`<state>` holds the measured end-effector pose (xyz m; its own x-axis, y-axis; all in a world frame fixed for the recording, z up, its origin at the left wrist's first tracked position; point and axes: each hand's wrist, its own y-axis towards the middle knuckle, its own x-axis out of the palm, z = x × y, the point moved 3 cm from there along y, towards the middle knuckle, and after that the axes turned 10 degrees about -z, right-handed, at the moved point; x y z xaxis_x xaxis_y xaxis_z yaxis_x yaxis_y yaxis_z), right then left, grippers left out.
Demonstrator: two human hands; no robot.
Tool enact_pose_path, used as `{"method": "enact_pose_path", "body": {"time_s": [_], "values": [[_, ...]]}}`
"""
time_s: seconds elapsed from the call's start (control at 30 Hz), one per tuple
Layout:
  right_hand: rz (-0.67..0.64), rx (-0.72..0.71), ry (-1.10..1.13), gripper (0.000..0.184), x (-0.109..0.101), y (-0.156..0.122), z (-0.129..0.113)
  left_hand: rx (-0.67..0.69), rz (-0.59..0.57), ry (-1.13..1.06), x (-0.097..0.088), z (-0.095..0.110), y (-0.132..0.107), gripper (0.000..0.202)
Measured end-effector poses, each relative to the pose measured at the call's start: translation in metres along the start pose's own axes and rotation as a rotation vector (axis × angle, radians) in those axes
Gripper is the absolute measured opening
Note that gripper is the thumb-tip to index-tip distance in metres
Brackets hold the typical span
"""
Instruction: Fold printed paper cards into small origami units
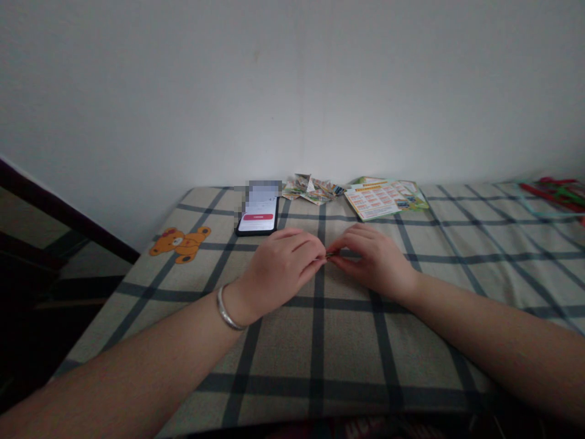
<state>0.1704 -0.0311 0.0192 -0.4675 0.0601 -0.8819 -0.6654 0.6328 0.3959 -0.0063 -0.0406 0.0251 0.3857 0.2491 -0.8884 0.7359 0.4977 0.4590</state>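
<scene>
My left hand point(289, 259), with a silver bangle point(223, 310) on its wrist, is closed in a pinch over the middle of the table. Facing it, my right hand point(372, 256) pinches too, thumb against fingers. Between the fingertips of both hands shows a small, thin piece of paper point(329, 255), nearly edge-on and mostly covered by the fingers. Beyond the hands, by the wall, lies a pile of small folded printed papers point(313, 189). Right of that pile is a stack of flat printed leaflets point(375, 200).
A phone point(256, 210) with a lit screen lies left of the folded papers. An orange teddy bear figure point(180, 244) is near the left table edge. Red and green items point(555, 192) sit at far right. A checked cloth point(292, 360) covers the table; a white wall point(292, 91) stands behind.
</scene>
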Motion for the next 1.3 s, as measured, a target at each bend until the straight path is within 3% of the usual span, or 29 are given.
{"method": "enact_pose_path", "body": {"time_s": [0.3,0.6,0.97,1.17,1.3], "values": [[-0.009,0.043,0.003,0.005,-0.001,-0.001,-0.001,-0.078,-0.034,-0.014,0.003,-0.002,-0.001,0.008],[0.018,0.107,0.01,0.003,-0.002,-0.003,0.005,-0.182,-0.064,-0.033,0.002,-0.007,-0.001,0.001],[0.025,0.272,0.145,0.003,0.0,-0.005,0.016,-0.336,-0.038,-0.075,0.004,-0.013,-0.002,0.018],[0.023,0.182,0.167,0.002,0.002,-0.004,0.012,-0.304,-0.013,-0.154,0.004,-0.012,-0.002,0.027],[-0.013,0.108,0.166,0.001,0.002,-0.003,0.008,-0.219,-0.028,-0.204,0.004,-0.011,-0.001,0.006]]}}
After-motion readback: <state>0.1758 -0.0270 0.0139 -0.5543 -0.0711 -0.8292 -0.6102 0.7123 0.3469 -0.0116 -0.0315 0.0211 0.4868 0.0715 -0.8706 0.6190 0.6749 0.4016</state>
